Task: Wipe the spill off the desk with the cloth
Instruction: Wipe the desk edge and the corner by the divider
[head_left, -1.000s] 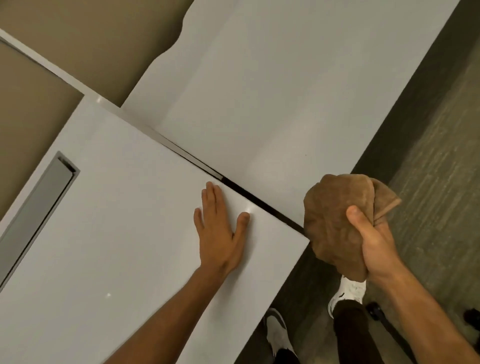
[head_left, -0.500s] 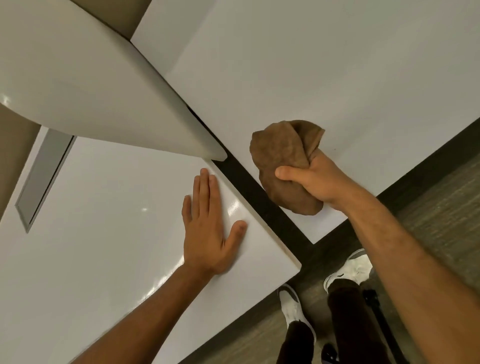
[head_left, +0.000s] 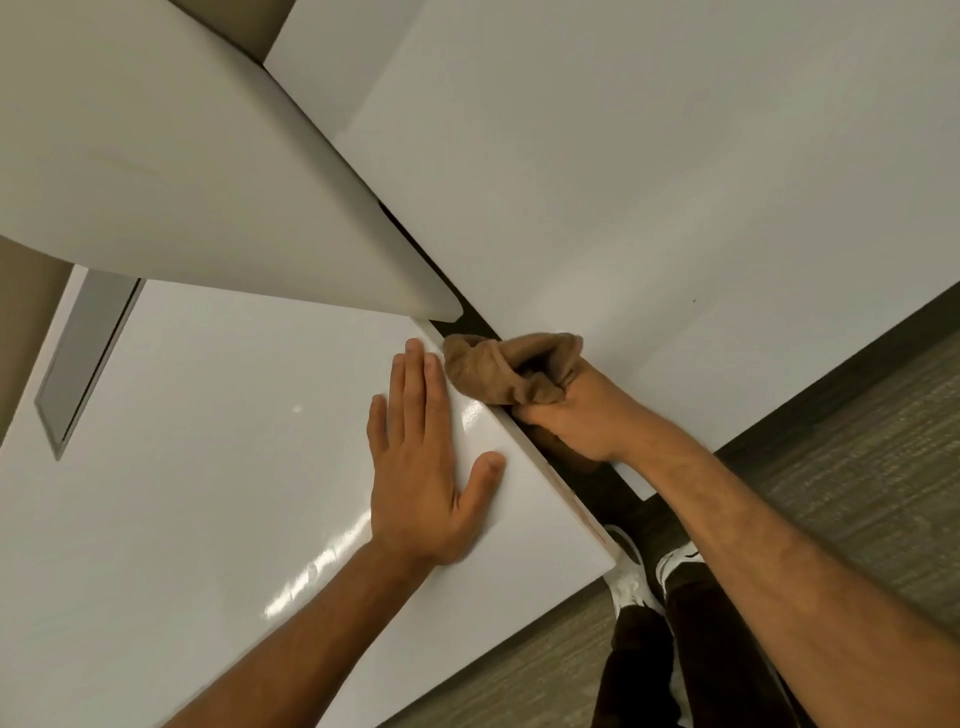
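A glossy white desk (head_left: 208, 519) fills the lower left. My left hand (head_left: 426, 462) lies flat on it, fingers together, close to its right edge. My right hand (head_left: 576, 421) grips a bunched brown cloth (head_left: 498, 369) and presses it onto that edge, over the dark gap (head_left: 592, 483) between this desk and a second white desk (head_left: 649, 208) on the right. The cloth touches my left fingertips. A thin reddish streak (head_left: 576, 512) runs along the near desk's edge below the cloth.
A white divider panel (head_left: 182, 171) juts over the near desk from the upper left. A grey cable slot (head_left: 83, 364) sits at the desk's left. Grey carpet (head_left: 857, 467) and my white shoes (head_left: 634, 577) lie at the lower right.
My right hand has brought the cloth down and left, from above the right desk onto the near desk's edge at the gap. My left hand has stayed flat.
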